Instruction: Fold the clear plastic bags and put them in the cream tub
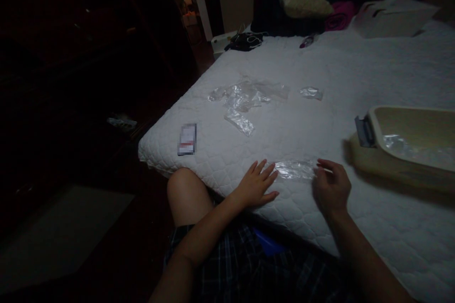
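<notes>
A crinkled clear plastic bag (295, 169) lies stretched out flat on the white quilted bed (355, 218). Its left end meets the fingertips of my left hand (259, 183), which rests on the quilt with its fingers spread. At the other end, my right hand (333, 187) has its fingers curled, with thumb and forefinger pinched at the bag's edge. Farther back lies a loose heap of similar clear bags (245, 97), and a small folded one (312, 93) sits to its right.
A beige plastic bin (362, 154) with clear plastic inside stands at the right. A phone (187, 139) lies near the bed's left corner. Toward the back are a white box (387, 21), a magenta roll (339, 15), a pale cushion-like bundle (304, 3) and dark cables (245, 41).
</notes>
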`<state>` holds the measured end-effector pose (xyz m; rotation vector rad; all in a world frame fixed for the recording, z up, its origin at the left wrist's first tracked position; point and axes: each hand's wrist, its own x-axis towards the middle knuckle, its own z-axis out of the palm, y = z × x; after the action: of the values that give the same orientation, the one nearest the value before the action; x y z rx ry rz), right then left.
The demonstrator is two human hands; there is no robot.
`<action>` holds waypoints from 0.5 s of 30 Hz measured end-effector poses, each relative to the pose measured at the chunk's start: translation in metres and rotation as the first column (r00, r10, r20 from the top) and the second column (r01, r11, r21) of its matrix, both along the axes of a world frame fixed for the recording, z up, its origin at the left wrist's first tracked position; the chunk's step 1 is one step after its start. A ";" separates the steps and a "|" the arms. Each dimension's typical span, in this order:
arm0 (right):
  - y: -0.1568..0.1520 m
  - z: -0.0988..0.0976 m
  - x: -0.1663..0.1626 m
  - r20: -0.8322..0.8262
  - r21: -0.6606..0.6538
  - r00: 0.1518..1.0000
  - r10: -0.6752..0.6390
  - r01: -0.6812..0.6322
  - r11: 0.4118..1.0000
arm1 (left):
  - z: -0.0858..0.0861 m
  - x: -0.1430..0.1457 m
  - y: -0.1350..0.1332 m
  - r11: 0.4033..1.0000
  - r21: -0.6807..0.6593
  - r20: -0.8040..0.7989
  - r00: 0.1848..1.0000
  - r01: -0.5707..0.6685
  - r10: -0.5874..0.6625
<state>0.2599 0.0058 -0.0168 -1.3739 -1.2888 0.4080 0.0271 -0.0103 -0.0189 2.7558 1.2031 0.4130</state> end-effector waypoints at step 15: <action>0.017 -0.008 -0.007 0.540 -0.050 0.735 0.410 -0.458 0.887 | 0.010 -0.004 -0.006 0.978 0.173 0.117 0.984 0.113 -0.135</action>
<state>0.2527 0.0231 -0.0249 -1.1346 -2.0977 0.2771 0.0229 -0.0161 -0.0093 2.8704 1.0028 0.6948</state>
